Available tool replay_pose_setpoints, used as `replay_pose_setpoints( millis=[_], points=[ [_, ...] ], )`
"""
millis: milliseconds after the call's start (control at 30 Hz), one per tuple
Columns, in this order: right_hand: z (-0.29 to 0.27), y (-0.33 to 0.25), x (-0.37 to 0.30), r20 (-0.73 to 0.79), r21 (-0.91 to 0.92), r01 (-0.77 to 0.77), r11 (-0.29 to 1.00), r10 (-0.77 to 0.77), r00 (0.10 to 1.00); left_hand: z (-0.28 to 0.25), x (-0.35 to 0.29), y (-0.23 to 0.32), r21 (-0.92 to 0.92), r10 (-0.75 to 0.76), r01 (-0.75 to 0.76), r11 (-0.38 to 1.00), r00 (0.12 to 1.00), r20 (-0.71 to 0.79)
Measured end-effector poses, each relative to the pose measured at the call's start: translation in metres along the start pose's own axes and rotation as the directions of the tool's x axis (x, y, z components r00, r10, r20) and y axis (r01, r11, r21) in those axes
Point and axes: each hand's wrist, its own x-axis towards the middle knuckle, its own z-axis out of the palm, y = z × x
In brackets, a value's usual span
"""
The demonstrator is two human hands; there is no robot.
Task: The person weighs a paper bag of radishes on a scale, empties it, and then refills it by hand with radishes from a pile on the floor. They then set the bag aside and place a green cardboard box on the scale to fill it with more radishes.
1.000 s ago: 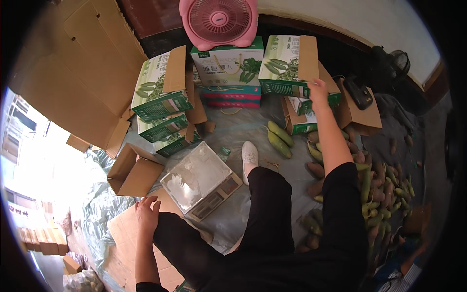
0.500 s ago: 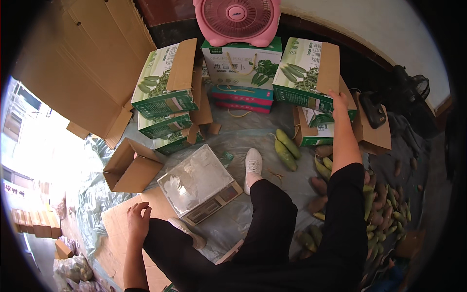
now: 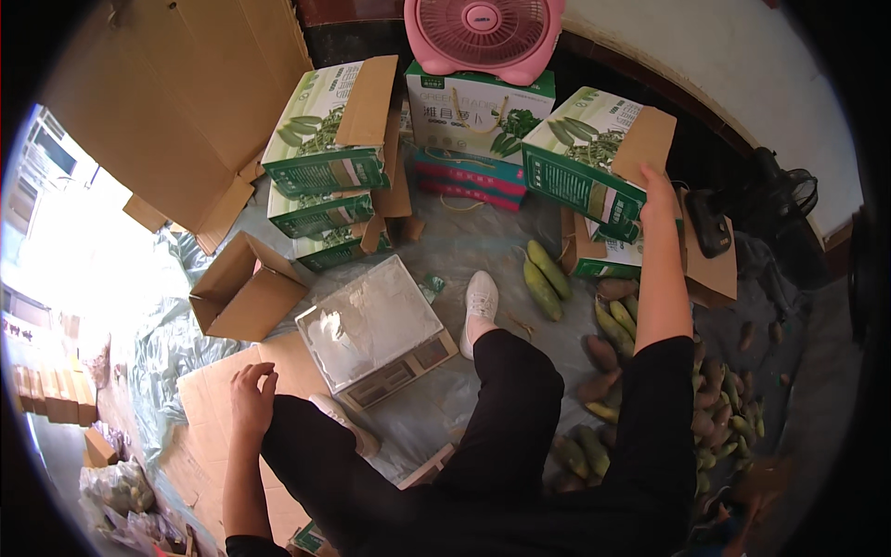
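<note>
My right hand (image 3: 657,193) grips the open end of a green-and-white carton (image 3: 580,153) printed with radishes. The carton sits tilted on top of another carton, its brown flap (image 3: 645,139) turned back over it; some of my fingers are hidden. My left hand (image 3: 251,395) hovers by my left knee, fingers loosely bent, with nothing visible in it. Between my hands on the floor is a weighing scale (image 3: 371,325) with a pale, worn plate. Right of my foot lie several long green radishes (image 3: 541,286).
Similar cartons (image 3: 325,125) are stacked at the left. A pink fan (image 3: 483,35) stands on a carton at the back. An open brown box (image 3: 246,288) is left of the scale. A radish pile (image 3: 729,408) covers the right floor, near a black fan (image 3: 775,190).
The right-hand carton has turned and tilted, its open end swinging toward me with my right hand. My left hand's fingers have bent a little more. The view has shifted slightly.
</note>
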Motion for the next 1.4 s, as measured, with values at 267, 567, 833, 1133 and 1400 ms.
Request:
replay_pose_setpoints(
  millis=[267, 567, 833, 1133, 1400],
  points=[
    [-0.014, -0.082, -0.107, 0.049, -0.066, 0.028, 0.997, -0.025, 0.998, -0.008, -0.004, -0.013, -0.038, 0.070, -0.073, 0.997, 0.995, -0.075],
    [0.020, -0.172, -0.267, 0.421, -0.395, 0.275, 0.877, -0.093, 0.902, -0.019, -0.020, -0.022, -0.054, 0.053, -0.060, 0.997, 0.991, -0.121],
    [0.085, -0.148, -0.335, 0.823, -0.383, 0.601, 0.702, -0.036, 0.566, -0.028, -0.038, -0.035, 0.015, 0.049, -0.047, 0.999, 0.981, -0.190],
    [0.178, -0.029, -0.362, 0.991, 0.134, 0.980, 0.149, -0.052, -0.127, -0.026, -0.040, -0.038, 0.068, 0.082, -0.069, 0.995, 0.975, -0.207],
    [0.190, 0.074, -0.361, 0.941, 0.251, 0.967, 0.041, 0.224, -0.254, -0.035, -0.051, -0.030, 0.109, 0.002, 0.022, 0.994, 0.975, -0.223]
  ],
)
